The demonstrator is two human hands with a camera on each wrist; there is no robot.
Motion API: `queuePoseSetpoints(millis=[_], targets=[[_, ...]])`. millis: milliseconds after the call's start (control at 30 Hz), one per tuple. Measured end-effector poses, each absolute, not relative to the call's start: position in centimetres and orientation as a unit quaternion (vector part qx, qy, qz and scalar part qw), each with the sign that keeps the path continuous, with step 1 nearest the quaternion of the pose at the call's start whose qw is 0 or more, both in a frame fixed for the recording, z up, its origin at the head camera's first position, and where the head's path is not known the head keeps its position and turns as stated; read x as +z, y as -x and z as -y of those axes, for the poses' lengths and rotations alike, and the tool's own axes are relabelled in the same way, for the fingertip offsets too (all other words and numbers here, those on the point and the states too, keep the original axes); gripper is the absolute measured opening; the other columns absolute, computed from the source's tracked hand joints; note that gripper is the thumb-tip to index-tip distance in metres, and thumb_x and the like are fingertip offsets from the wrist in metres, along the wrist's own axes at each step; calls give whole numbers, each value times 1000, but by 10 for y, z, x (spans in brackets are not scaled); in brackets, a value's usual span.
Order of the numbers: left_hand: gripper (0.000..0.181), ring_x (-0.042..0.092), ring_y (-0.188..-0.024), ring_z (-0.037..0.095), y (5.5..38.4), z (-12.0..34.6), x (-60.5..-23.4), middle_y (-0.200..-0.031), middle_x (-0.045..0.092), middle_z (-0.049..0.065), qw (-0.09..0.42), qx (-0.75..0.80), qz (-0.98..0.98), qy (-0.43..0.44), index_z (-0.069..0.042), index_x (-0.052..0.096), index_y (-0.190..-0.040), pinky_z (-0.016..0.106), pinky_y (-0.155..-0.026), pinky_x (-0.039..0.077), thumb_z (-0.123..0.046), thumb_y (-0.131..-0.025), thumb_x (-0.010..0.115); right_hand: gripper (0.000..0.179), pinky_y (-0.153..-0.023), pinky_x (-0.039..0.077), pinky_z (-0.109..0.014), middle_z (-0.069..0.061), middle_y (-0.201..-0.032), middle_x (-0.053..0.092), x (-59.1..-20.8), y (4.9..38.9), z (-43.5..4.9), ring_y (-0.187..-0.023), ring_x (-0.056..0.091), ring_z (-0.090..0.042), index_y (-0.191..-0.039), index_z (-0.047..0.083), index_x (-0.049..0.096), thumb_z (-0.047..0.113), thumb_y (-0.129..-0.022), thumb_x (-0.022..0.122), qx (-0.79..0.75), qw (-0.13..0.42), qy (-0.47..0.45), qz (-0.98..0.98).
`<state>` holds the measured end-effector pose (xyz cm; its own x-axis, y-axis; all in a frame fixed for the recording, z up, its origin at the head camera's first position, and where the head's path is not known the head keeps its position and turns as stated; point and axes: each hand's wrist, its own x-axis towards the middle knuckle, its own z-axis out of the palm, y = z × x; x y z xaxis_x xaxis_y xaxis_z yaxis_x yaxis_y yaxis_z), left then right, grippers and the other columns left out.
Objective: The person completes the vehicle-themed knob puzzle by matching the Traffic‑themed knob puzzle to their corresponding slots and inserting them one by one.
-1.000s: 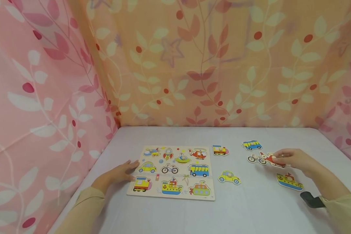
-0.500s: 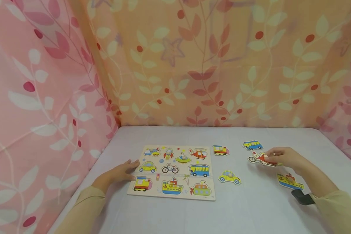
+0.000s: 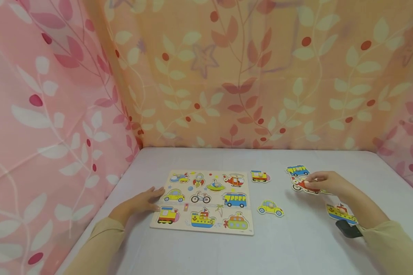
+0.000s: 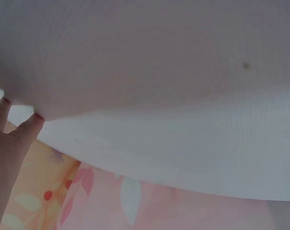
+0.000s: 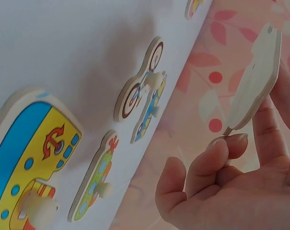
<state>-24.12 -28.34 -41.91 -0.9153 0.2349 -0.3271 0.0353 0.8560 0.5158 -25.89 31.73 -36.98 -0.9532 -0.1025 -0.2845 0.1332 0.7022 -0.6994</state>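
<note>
My right hand [image 3: 334, 185] pinches a red helicopter puzzle piece [image 3: 311, 186], lifted over a bicycle piece [image 3: 297, 188] that it partly covers in the head view. From the right wrist view, the bare wooden underside of the helicopter piece [image 5: 254, 79] shows beside the fingers of my right hand [image 5: 216, 177]. At the left edge of a wooden vehicle puzzle board [image 3: 201, 228] rests my left hand [image 3: 142, 200], its fingers extended. Airplane, rocket and flying saucer [image 3: 215, 185] pieces sit in the board's top row; the helicopter space [image 3: 234, 180] has no piece.
Right of the board lie a train piece [image 3: 260, 176], a yellow car piece [image 3: 270, 208], a bus piece [image 3: 298, 170] and a ship piece [image 3: 340, 213]. A submarine piece [image 5: 94, 179] shows only in the right wrist view. Patterned curtains [image 3: 227, 95] border the white table.
My right hand has carried the helicopter piece leftward, from right of the bicycle piece to over it. My left hand has stayed at the board's edge.
</note>
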Motion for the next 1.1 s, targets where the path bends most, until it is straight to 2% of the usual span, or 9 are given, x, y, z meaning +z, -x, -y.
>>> queuePoseSetpoints(millis=[233,500,667,767,1100], targets=[[76,11,-142,49,242,284,-419,-156,18,27,195,256,-944,-72,-14,37,-150,70,-107,13,-28,-85,74,62,-85,41,-60,-31,-121,50,-371,260,-307,-109,42,-46,-120,-2,61,47,-84,73,-390,151,-1,-908],[76,10,-144,46,244,283,-419,-157,22,22,193,258,-944,-73,-13,37,-150,68,-109,12,-25,-85,75,59,-92,35,-70,-36,-134,40,-372,263,-292,-119,35,-52,-121,1,61,46,-84,73,-393,158,-13,-906],[77,9,-143,47,244,283,-419,-157,21,23,194,261,-943,-71,-12,37,-150,69,-108,12,-25,-84,75,53,-84,44,-54,-32,-124,50,-374,265,-285,-109,44,-44,-117,-1,64,40,-84,74,-401,149,5,-904],[77,10,-144,46,244,283,-420,-157,20,23,196,262,-943,-62,-14,37,-150,69,-108,12,-25,-84,75,51,-78,45,-43,-30,-121,52,-377,265,-282,-106,45,-40,-114,0,65,39,-84,76,-403,145,8,-904],[76,10,-143,47,242,282,-418,-158,19,23,199,255,-944,-59,-14,37,-150,70,-108,12,-25,-85,74,44,-77,46,-41,-20,-110,56,-380,266,-268,-101,45,-34,-108,3,68,37,-82,78,-417,137,23,-898]])
